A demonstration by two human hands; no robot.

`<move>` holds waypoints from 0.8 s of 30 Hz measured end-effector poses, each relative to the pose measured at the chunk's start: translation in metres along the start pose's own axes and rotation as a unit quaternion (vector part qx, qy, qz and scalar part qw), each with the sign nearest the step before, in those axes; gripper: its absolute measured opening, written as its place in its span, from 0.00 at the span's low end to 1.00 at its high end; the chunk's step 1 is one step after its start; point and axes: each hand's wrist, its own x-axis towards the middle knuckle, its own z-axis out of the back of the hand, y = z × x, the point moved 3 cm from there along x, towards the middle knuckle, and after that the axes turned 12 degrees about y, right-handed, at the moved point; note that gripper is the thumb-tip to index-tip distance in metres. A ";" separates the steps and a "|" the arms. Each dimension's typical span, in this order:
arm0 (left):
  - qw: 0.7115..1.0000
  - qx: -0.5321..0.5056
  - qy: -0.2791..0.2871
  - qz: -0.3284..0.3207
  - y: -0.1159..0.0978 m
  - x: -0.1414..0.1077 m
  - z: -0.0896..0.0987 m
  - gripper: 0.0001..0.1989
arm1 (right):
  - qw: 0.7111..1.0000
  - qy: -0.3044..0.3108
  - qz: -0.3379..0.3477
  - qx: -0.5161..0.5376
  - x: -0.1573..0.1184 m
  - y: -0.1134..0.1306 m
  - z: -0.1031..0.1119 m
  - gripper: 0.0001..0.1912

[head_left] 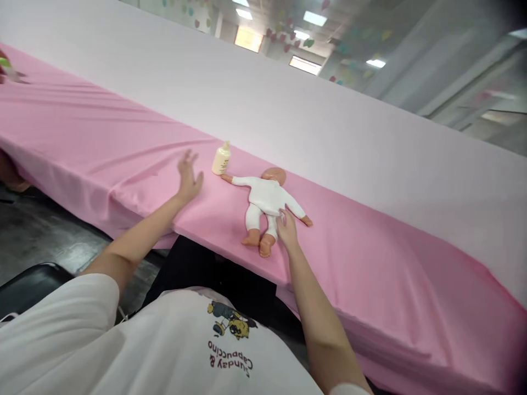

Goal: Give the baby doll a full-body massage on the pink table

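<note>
A baby doll [268,196] in white clothes lies face down or with its face turned away on the pink cloth, its arms spread and its feet toward me. My right hand [287,227] is at the doll's hip and leg on the right side, its fingertips against the white clothing; whether they grip it is hard to see. My left hand [189,176] is raised over the cloth to the left, fingers apart and holding nothing. Between that hand and the doll's head stands a cream pump bottle [221,159], upright, close to the doll's left-side hand.
The pink cloth [370,263] covers a long table against a white partition [329,131]. At the far left edge are a green and white object [7,68] and part of another person [11,171]. A black chair [37,285] stands at lower left.
</note>
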 end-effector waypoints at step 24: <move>0.856 -0.353 0.242 0.290 -0.055 0.081 -0.274 0.18 | 0.982 0.007 -0.188 -0.027 0.161 -0.013 0.000 0.18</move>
